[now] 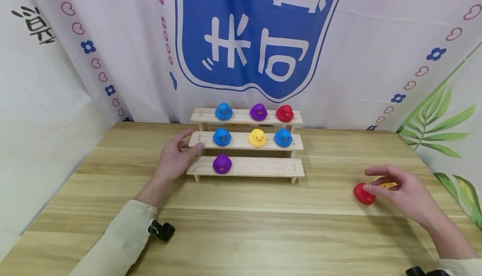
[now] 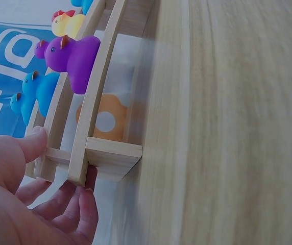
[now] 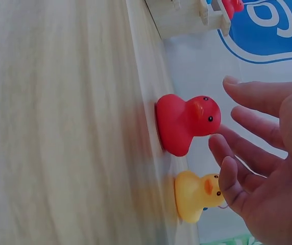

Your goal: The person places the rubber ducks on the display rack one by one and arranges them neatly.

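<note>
A three-tier wooden display stand holds small rubber ducks. My left hand grips its left end, thumb on the middle tier and fingers curled at the plank ends. On the bottom tier sits one purple duck. Blue, yellow and blue ducks stand on the middle tier. Above them are a blue, a purple and a red duck. To the right, my right hand hovers by a loose red duck, fingers spread and slightly bent, holding nothing. A loose yellow duck is partly hidden behind that hand.
The wood-grain table stretches in front of the stand and off to both sides. Right behind the stand hangs a white curtain with a blue emblem. A panel with painted green leaves borders the right side.
</note>
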`<control>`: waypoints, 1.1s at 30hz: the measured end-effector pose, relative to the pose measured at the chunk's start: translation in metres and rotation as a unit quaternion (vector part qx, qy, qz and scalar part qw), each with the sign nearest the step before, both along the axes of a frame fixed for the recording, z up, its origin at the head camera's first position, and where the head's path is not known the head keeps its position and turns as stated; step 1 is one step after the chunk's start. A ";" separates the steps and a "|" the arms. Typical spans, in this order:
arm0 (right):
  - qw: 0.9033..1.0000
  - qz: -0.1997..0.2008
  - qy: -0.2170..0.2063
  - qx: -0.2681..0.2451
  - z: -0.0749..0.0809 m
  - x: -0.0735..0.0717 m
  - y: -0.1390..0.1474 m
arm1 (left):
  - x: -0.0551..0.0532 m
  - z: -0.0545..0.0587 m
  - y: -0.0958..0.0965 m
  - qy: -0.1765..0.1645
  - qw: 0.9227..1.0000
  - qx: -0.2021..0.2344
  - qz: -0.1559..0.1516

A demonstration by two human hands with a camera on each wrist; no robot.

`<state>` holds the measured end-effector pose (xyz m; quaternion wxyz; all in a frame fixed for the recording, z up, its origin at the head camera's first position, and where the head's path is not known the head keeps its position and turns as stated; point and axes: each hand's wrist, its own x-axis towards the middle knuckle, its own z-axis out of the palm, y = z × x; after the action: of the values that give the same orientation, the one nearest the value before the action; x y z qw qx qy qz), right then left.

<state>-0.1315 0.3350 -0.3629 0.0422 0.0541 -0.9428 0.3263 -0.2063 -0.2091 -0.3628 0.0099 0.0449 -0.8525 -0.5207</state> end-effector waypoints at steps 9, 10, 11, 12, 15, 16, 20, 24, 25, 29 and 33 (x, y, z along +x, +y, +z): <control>1.000 0.005 -0.005 0.000 -0.004 0.003 0.004 | 0.000 0.000 0.001 -0.005 1.000 0.001 -0.001; 1.000 0.006 -0.005 0.001 -0.004 0.003 0.004 | 0.000 0.000 0.001 -0.006 1.000 0.003 -0.001; 1.000 0.008 -0.006 0.003 -0.004 0.004 0.004 | 0.000 0.000 0.001 -0.006 1.000 0.005 -0.001; 1.000 0.011 -0.007 0.005 -0.003 0.004 0.004 | 0.000 0.000 0.001 -0.006 1.000 0.006 -0.001; 1.000 0.022 -0.007 0.011 -0.003 0.005 0.003 | 0.000 0.000 0.001 -0.005 1.000 0.007 -0.003; 1.000 0.027 -0.006 0.013 -0.003 0.005 0.002 | 0.000 0.000 0.001 -0.004 1.000 0.006 -0.003; 0.999 0.043 0.001 0.021 -0.005 0.005 0.001 | 0.000 0.000 0.000 0.002 1.000 0.006 -0.005; 0.998 0.054 0.001 0.025 -0.007 0.005 0.001 | 0.000 0.000 0.000 0.007 1.000 0.003 -0.005; 0.998 0.056 -0.001 0.027 -0.008 0.005 0.001 | 0.000 0.000 0.000 0.008 1.000 0.003 -0.005; 0.997 0.059 -0.028 0.031 -0.006 0.005 0.002 | 0.000 0.000 0.000 0.005 1.000 0.001 -0.005; 0.997 0.058 -0.040 0.037 -0.006 0.005 0.003 | 0.000 0.000 0.001 0.006 1.000 0.001 -0.006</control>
<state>-0.1267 0.3375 -0.3684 -0.0170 0.0972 -0.9504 0.2950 -0.2060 -0.2086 -0.3623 0.0121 0.0366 -0.8523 -0.5216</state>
